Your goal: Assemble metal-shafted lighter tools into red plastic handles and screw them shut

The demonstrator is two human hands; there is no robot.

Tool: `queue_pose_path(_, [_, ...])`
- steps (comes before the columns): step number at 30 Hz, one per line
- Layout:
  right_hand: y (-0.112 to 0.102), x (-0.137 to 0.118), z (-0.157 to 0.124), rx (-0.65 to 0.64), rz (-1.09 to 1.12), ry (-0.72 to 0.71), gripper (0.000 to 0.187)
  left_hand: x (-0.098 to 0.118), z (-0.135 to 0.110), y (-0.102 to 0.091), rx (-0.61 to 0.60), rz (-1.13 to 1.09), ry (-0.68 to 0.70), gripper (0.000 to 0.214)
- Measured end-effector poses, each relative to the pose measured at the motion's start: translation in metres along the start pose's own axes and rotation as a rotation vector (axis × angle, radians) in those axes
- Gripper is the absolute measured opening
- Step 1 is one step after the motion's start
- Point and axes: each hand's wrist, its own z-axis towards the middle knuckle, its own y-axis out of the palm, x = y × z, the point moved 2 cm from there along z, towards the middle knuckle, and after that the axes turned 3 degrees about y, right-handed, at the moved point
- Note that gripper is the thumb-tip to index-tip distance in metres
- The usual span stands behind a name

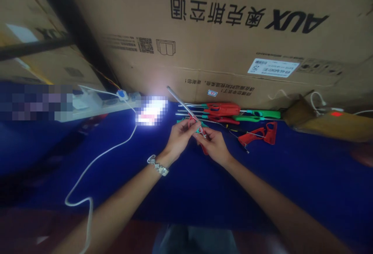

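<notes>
My left hand [180, 137] is closed on a long-nosed lighter [181, 101] where its metal tube meets the red body. The tube slants up and to the left. My right hand [215, 145] grips the same lighter's red handle from the right, its fingers close to my left thumb. Something teal shows between the hands, partly covered by fingers. Just beyond lie several red lighters [223, 109] with tubes pointing left, and a green lighter [262, 114]. Red casing pieces [253, 135] rest to the right, near a thin yellow-and-black tool [230, 127].
A large cardboard box [204, 60] walls off the back of the blue-covered table [122, 172]. At left are a bright pixelated patch [151, 110], a white cable [99, 156] and a power strip [109, 108]. A brownish-yellow carton [326, 124] stands at right.
</notes>
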Motion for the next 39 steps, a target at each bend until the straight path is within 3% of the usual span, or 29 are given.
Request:
queue_pose_path(8, [0.001,0.001,0.0,0.013,-0.002,0.008,0.05,-0.004,0.001,0.0,-0.008,0.001,-0.006,0.024])
queue_pose_path(18, [-0.003,0.002,-0.001,0.022,0.04,0.031,0.045,0.001,0.001,-0.013,-0.126,0.074,-0.088,0.021])
queue_pose_path(26, [-0.003,-0.004,-0.003,0.027,0.057,0.071,0.053,0.003,-0.002,-0.01,-0.121,0.093,-0.154,0.023])
queue_pose_path(31, [-0.002,-0.001,-0.002,0.058,0.065,0.073,0.056,0.002,-0.002,-0.01,-0.067,0.118,-0.134,0.021])
queue_pose_path(39, [-0.001,-0.002,-0.003,0.099,0.066,0.035,0.053,-0.001,-0.003,-0.003,-0.087,0.109,-0.063,0.027])
